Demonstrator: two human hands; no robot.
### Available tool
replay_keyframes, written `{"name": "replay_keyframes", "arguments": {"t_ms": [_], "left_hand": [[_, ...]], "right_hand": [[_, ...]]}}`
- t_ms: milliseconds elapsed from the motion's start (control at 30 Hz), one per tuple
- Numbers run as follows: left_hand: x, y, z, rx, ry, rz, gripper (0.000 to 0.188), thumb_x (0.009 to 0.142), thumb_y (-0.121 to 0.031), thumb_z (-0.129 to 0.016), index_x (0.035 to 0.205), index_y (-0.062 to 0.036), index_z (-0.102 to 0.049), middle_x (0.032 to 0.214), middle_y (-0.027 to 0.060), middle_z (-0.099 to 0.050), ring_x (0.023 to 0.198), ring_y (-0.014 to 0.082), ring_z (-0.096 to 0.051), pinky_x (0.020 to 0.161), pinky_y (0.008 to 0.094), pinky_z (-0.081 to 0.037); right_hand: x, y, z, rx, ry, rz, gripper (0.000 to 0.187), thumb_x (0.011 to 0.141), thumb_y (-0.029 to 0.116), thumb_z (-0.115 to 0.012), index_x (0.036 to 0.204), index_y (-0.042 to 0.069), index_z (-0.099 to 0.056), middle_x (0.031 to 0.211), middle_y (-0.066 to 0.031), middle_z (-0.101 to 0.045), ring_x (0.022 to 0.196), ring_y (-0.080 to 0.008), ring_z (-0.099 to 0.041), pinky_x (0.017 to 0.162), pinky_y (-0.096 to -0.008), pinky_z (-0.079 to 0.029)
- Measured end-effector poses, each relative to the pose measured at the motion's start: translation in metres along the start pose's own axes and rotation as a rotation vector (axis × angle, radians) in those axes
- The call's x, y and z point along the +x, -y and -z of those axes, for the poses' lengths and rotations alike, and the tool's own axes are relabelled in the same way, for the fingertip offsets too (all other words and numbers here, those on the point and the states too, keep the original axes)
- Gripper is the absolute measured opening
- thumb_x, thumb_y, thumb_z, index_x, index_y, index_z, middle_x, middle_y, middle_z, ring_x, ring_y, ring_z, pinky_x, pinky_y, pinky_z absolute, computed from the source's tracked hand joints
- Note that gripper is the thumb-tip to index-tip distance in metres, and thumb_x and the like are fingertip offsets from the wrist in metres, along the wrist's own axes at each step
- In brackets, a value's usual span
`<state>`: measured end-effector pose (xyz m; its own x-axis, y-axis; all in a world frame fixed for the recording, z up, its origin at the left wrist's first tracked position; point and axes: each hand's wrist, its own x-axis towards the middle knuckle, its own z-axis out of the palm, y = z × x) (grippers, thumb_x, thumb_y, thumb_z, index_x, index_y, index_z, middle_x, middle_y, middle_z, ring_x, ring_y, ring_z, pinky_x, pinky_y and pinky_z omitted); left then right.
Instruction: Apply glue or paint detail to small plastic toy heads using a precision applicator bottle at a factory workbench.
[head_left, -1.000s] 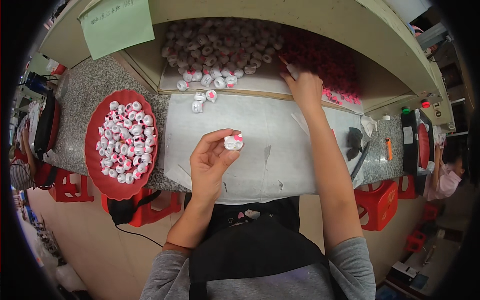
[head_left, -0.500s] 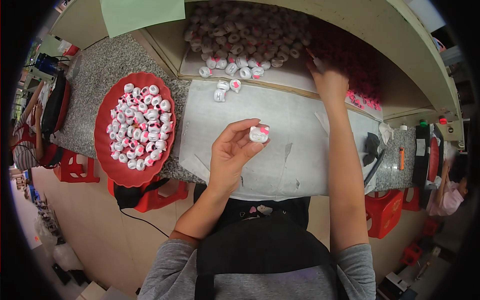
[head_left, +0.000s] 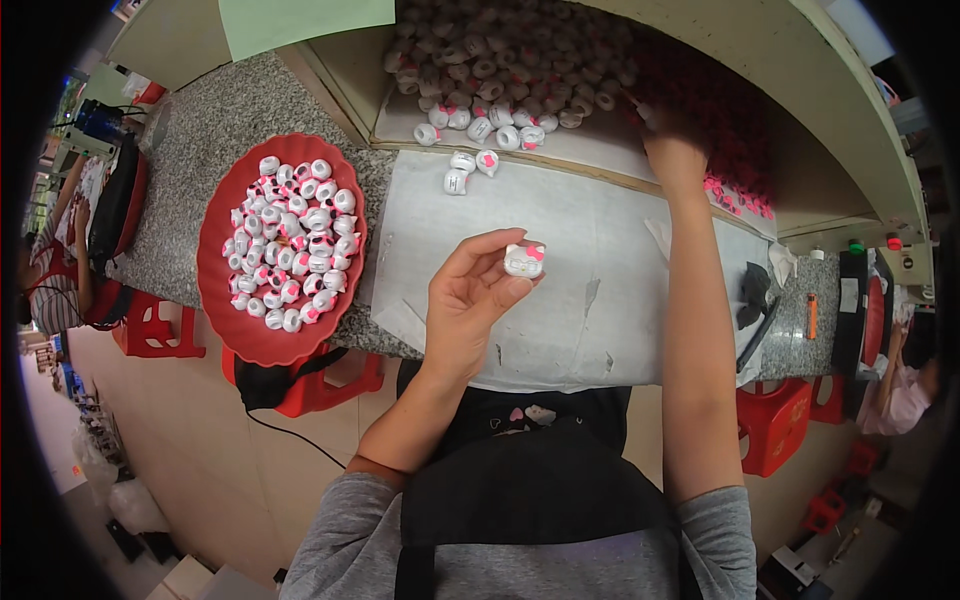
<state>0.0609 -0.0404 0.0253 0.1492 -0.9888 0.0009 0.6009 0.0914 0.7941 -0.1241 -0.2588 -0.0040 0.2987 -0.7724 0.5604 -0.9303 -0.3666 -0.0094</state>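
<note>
My left hand (head_left: 462,300) pinches a small white cat-head piece (head_left: 524,261) with a pink bow between thumb and fingertips, its face toward me, above the paper-covered worktop (head_left: 550,340). Deep in the shelf, my right hand (head_left: 676,150) is bent in shadow beside a heap of small pink pieces (head_left: 730,190). A thin, pale item with a reddish tip (head_left: 638,105) shows at its fingers; its kind is unclear. Left of that hand lies a pile of white cat-head pieces (head_left: 510,70). A few more cat-heads (head_left: 457,181) sit on the paper before the shelf.
A red scalloped tray (head_left: 222,315) full of cat-head pieces stands on the granite counter (head_left: 240,110) at left. Shelf walls (head_left: 335,85) and a low wooden edge (head_left: 600,183) border the reach. An orange lighter (head_left: 812,316) lies right. Co-workers sit at both sides.
The whole view has shifted slightly, with the counter and tray now a little farther right. My left hand keeps its cat-head piece; my right hand stays inside the shelf by the pink pieces.
</note>
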Motion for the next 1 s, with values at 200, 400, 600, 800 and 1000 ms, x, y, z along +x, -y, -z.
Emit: {"name": "replay_keyframes", "arguments": {"t_ms": [200,400,600,800,1000], "left_hand": [[-0.001,-0.001,0.004,0.001,-0.009,0.004,0.038,0.069,-0.003,-0.057,0.104,0.001,-0.043,0.094,0.0132,-0.052,0.08,0.0168,-0.052,0.073,0.0288,-0.041],[0.001,0.001,-0.001,-0.035,0.039,0.027,0.037,0.069,0.001,-0.055,0.104,0.0015,-0.042,0.094,0.0101,-0.051,0.085,0.0147,-0.05,0.076,0.0279,-0.041],[0.0,0.009,-0.001,-0.075,0.086,0.078,0.038,0.07,-0.004,-0.056,0.105,0.0013,-0.042,0.095,0.0117,-0.052,0.089,0.0183,-0.051,0.079,0.0325,-0.04],[-0.004,0.014,-0.009,-0.001,0.116,0.085,0.037,0.07,-0.002,-0.055,0.105,0.0004,-0.042,0.097,0.0133,-0.051,0.09,0.0193,-0.05,0.081,0.0338,-0.04],[-0.006,0.015,-0.016,0.054,0.135,0.014,0.035,0.07,0.004,-0.053,0.104,0.001,-0.042,0.099,0.0156,-0.049,0.092,0.0196,-0.049,0.081,0.0339,-0.041]], "right_hand": [[-0.007,0.009,0.026,0.262,0.043,-0.028,0.03,0.062,0.013,-0.058,0.09,0.005,-0.053,0.082,-0.0169,-0.054,0.074,-0.033,-0.051,0.064,-0.0366,-0.043],[-0.016,0.002,0.047,0.551,0.177,-0.265,0.023,0.068,0.012,-0.054,0.088,0.0,-0.053,0.074,-0.0097,-0.056,0.062,-0.0162,-0.05,0.055,-0.0256,-0.038],[-0.059,0.042,0.11,1.112,0.332,-0.469,0.009,0.067,0.006,-0.055,0.073,0.0,-0.055,0.062,-0.0016,-0.05,0.049,-0.0053,-0.04,0.046,-0.0173,-0.031],[-0.106,0.073,0.135,1.531,0.399,-0.718,0.01,0.065,0.002,-0.054,0.075,-0.001,-0.051,0.067,-0.0076,-0.054,0.044,-0.0076,-0.041,0.041,-0.0178,-0.032],[-0.123,0.077,0.138,1.79,0.434,-0.655,0.019,0.068,0.002,-0.053,0.085,-0.002,-0.046,0.07,-0.0134,-0.055,0.04,-0.0071,-0.039,0.036,-0.0162,-0.031]]}}
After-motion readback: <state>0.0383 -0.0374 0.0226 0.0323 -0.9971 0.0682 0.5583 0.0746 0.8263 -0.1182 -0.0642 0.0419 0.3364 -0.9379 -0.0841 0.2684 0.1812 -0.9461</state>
